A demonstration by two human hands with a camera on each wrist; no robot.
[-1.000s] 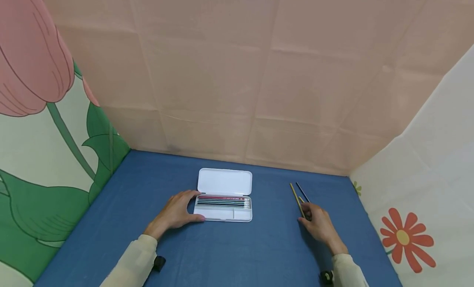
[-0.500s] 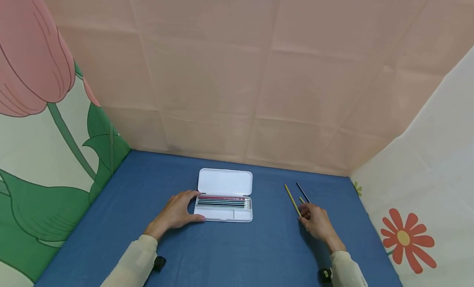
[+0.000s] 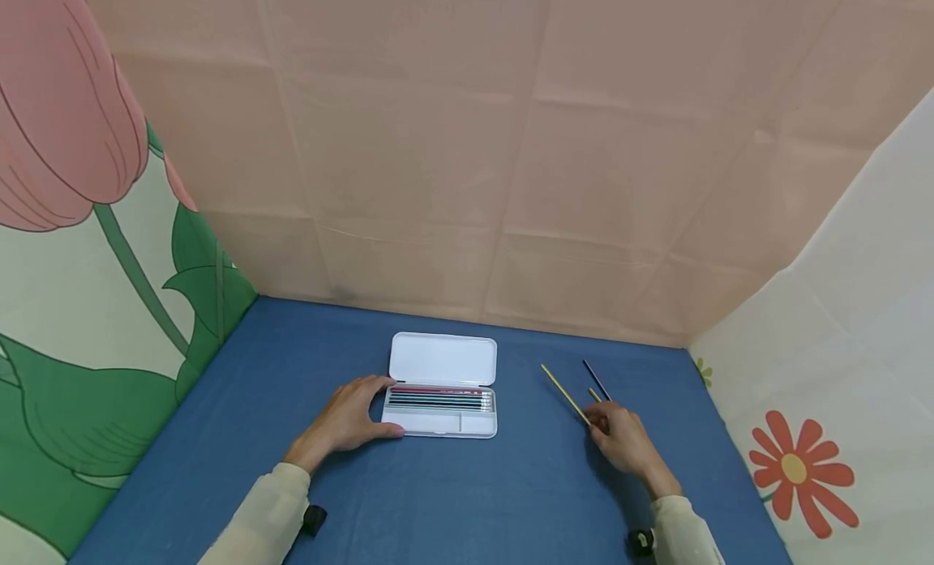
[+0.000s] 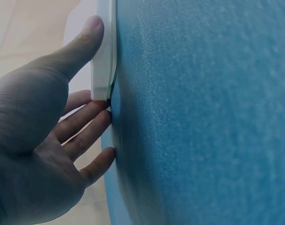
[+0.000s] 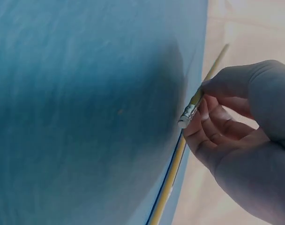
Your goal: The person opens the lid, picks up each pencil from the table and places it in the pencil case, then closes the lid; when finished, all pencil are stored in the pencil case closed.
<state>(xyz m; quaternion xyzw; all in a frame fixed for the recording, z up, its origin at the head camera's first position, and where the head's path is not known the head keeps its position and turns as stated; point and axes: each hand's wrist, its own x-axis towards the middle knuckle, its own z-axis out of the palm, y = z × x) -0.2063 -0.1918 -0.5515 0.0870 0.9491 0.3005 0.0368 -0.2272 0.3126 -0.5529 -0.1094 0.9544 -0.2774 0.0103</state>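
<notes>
A white pencil case (image 3: 423,422) lies with its lid (image 3: 443,359) raised; a row of pencils (image 3: 435,398) fills its rear part. My left hand (image 3: 346,415) holds the left end, thumb at the front edge and index finger at the back. In the left wrist view the thumb (image 4: 88,40) presses the case's side (image 4: 103,70). To the right, my right hand (image 3: 623,439) pinches a yellow pencil (image 3: 563,392) near its eraser (image 5: 183,123). Just past that hand are a dark pencil (image 3: 597,378) and another yellow pencil (image 3: 594,395), partly hidden by it.
Blue cloth (image 3: 467,508) covers the table. A plain beige sheet (image 3: 467,184) hangs behind it. Flower-printed sheets border the left (image 3: 146,419) and right (image 3: 861,387) sides.
The far tip of the yellow pencil in my right hand has swung left, so the pencil slants more. My left hand and the case have stayed in place.
</notes>
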